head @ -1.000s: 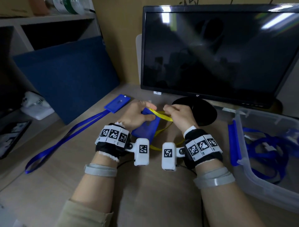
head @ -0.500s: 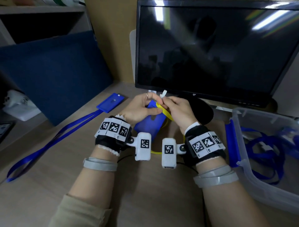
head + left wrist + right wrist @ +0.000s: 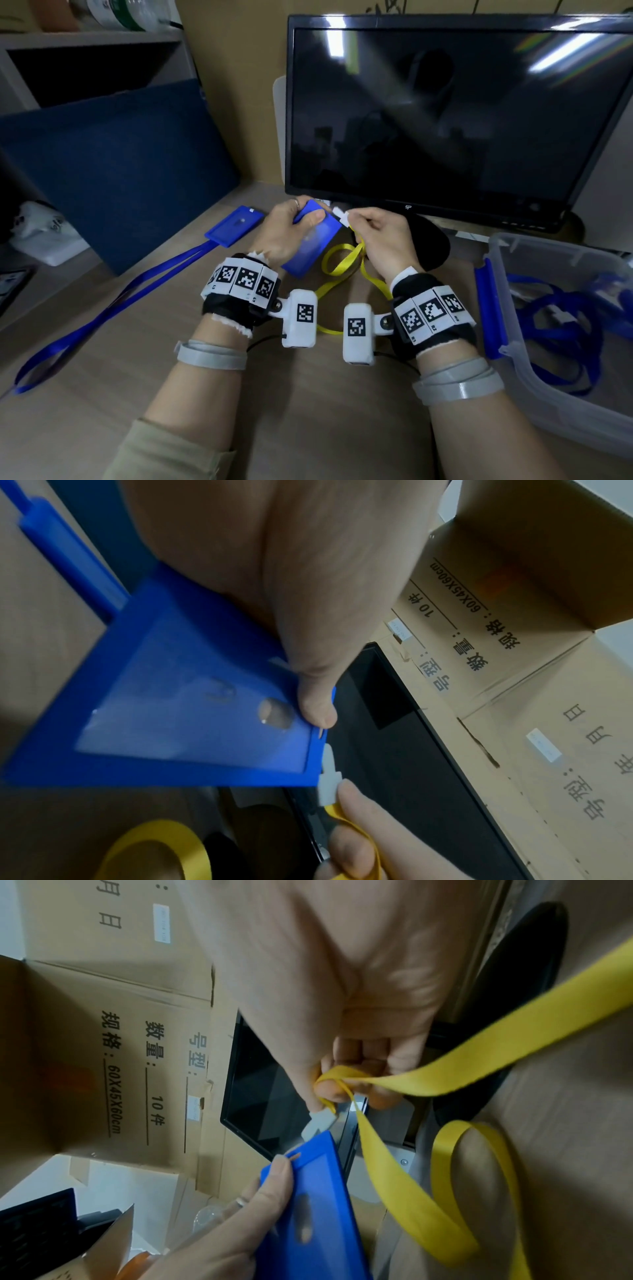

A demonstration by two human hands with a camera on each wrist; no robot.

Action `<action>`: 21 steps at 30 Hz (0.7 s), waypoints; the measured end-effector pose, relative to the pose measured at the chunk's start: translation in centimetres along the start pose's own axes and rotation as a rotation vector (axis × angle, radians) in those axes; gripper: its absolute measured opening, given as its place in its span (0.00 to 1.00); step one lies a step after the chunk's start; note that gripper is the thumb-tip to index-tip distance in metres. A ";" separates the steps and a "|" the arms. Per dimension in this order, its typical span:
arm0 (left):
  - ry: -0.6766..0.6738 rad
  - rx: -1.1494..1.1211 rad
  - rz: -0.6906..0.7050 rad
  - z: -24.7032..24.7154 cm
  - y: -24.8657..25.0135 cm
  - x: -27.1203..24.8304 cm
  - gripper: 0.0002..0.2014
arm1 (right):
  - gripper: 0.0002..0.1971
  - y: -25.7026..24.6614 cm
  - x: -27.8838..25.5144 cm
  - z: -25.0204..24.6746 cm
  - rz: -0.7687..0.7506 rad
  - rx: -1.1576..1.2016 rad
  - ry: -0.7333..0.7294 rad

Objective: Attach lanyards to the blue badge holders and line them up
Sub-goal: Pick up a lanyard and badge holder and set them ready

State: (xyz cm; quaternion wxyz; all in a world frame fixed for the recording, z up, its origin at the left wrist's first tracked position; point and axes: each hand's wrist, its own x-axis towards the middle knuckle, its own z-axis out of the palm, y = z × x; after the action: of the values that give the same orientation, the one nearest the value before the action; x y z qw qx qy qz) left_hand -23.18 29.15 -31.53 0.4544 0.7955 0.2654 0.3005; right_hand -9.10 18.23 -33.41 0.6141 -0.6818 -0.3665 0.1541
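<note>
The left hand (image 3: 286,230) grips a blue badge holder (image 3: 313,240) lifted off the tabletop (image 3: 308,411), thumb pressed on its clear front face and fingers curled behind it. The right hand (image 3: 380,236) pinches the white plastic clip (image 3: 342,216) at the end of a yellow lanyard (image 3: 342,263), whose ribbon hangs in loose loops down between the two wrists.

The coming move turns on how clip and holder meet. The holder's long axis runs from near the left wrist up and away toward the left fingertips, so its far short edge is the end turned to the right hand. The clip sits just beside that edge, at the corner nearest the right hand. In the left wrist view the clip (image 3: 329,775) seems to touch the holder's (image 3: 192,718) corner; whether its tongue has entered any slot there I cannot tell, as the edge is blurred. The right wrist view shows the clip (image 3: 320,1123) pointing down at the top edge of the holder (image 3: 308,1204), close to the left thumb tip.

So the right hand is the one to carry the clip in, along the holder's long axis, while the left hand steadies.

Further off, to the left of the left hand, a second badge holder (image 3: 234,226) lies flat on the tabletop with a blue lanyard (image 3: 113,301) trailing back toward the person. To the right of the right hand stands a clear bin (image 3: 534,404) holding more blue lanyards.
</note>
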 end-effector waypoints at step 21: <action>-0.094 0.024 -0.062 0.1 0.6 -0.6 0.22 | 0.09 -0.4 -0.3 0.2 -0.033 0.087 -0.029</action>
State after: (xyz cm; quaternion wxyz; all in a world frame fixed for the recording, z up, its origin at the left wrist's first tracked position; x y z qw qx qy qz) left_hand -23.42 28.40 -31.18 0.4658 0.8055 0.2720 0.2454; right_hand -9.53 18.16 -33.14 0.6402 -0.6461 -0.3796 0.1694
